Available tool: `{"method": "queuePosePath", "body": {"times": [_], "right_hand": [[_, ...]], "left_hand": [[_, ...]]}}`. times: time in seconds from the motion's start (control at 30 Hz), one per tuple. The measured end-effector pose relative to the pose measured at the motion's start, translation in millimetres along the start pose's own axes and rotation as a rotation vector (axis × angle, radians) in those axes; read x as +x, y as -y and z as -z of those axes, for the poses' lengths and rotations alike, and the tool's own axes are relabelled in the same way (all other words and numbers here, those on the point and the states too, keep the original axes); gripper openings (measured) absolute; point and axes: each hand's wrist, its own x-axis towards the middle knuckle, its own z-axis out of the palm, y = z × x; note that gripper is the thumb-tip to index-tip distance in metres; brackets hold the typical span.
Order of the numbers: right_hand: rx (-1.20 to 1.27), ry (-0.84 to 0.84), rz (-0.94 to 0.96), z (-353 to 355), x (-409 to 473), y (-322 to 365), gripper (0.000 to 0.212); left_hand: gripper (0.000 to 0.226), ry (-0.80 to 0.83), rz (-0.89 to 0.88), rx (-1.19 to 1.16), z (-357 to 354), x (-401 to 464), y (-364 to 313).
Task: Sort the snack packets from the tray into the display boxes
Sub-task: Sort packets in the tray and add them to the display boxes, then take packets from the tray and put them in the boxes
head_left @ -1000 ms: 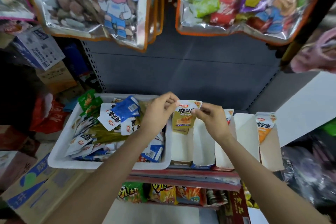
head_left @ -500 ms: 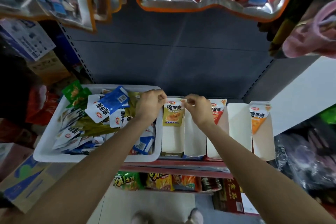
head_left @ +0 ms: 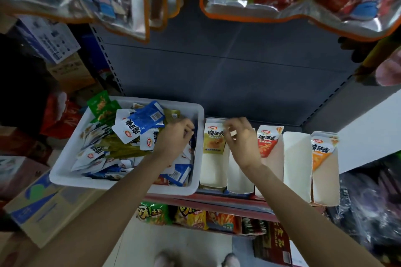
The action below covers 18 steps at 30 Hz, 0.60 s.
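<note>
Right hand [head_left: 242, 143] hangs over the leftmost display boxes [head_left: 213, 171], fingers loosely curled, thumb and forefinger near each other at the top right corner of the olive-yellow packet [head_left: 214, 141]; whether they pinch it or have let go, I cannot tell. That packet stands upright in the leftmost box, label facing out. Left hand [head_left: 173, 138] sits over the far right part of the white tray [head_left: 65, 171], fingers bent down into the pile; I cannot tell if it grips anything. Snack packets [head_left: 130, 130] in the tray: small flat foil sachets, white, blue, green, heaped loosely and overlapping. Judgement: light, thin, flexible, glossy film likely slippery; they would crumple rather than break. Best taken by a pinch on the sealed top edge or a corner, one at a time, since neighbours may slide along. Red packet [head_left: 268, 141] and orange packet [head_left: 323, 149] stand in boxes further right; two boxes between show no packets. Shelf edge [head_left: 217, 200] runs along the near side.
</note>
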Motion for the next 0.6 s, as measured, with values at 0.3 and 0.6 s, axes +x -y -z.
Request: {"method": "queuePosePath", "body": {"times": [0.3,0.6], "right_hand": [[-0.372,0.524,0.246,-28.1,-8.0,30.3,0.041],[-0.48,0.511,0.305,-33.9,-16.3,22.3,0.052]], "left_hand": [[0.038,0.26,-0.11,0.095,1.8,-12.8,34.1],[0.026,0.266,-0.297,0.265,8.7,-16.2,35.2]]}}
